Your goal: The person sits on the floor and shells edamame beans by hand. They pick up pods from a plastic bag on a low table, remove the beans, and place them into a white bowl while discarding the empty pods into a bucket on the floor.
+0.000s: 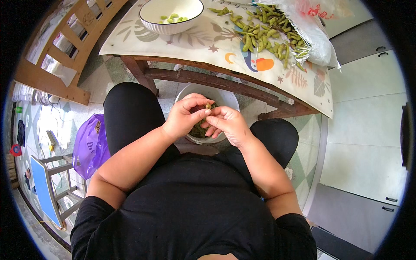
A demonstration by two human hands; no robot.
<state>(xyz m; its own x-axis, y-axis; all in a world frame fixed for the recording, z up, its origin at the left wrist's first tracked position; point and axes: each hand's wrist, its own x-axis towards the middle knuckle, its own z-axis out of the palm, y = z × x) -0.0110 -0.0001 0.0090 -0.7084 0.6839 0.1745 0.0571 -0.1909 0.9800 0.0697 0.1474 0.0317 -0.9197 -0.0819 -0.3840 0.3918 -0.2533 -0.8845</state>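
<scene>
My left hand [188, 115] and my right hand [227, 125] meet over a white bucket [234, 101] on the floor between my knees. A small soybean pod [208, 105] is pinched at my left fingertips, and the right thumb and fingers touch its lower end. Inside the bucket lie greenish pods or shells [197, 130], partly hidden by my hands. On the table, a white ribbed bowl [169, 29] with a dark rim holds several shelled green beans [174, 16]. A heap of green soybean pods [263, 32] spills from a white woven sack [320, 48].
The table's printed cover [195, 48] reaches over its wooden edge in front of me. At the left are a wooden bed frame [58, 84], a purple plastic bag [89, 146] and a blue-topped stool [45, 191]. Pale cabinets [364, 123] line the right side.
</scene>
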